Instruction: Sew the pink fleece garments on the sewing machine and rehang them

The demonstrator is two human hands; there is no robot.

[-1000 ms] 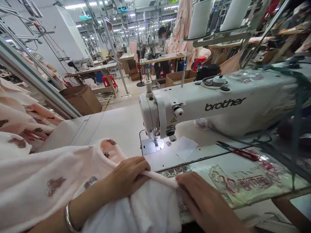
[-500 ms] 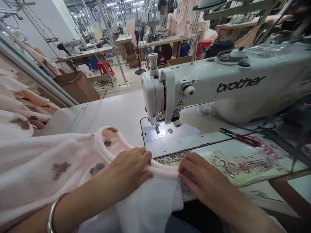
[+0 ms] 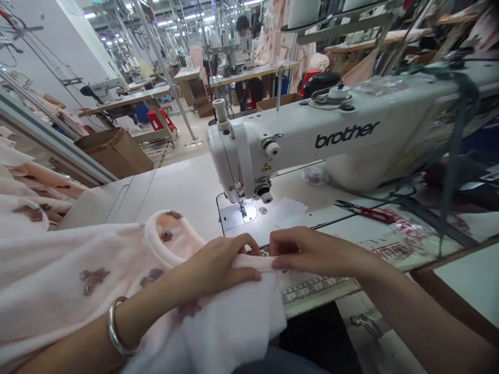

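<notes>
A pale pink garment printed with small brown bears lies across the sewing table and my lap. My left hand presses on its folded band edge, fingers closed on the cloth. My right hand pinches the same band edge just to the right. Both hands sit just in front of the needle plate of the white Brother sewing machine. A printed ruler strip runs along the table's front edge under my right wrist.
Red-handled scissors lie right of the needle, near a white fabric scrap and a clear bobbin case. More pink garments are piled at left. A cardboard box, other workstations and a seated person are behind.
Both hands have slid the band edge forward toward the needle plate. My right hand has risen from flat on the table edge to a pinch, uncovering the ruler strip.
</notes>
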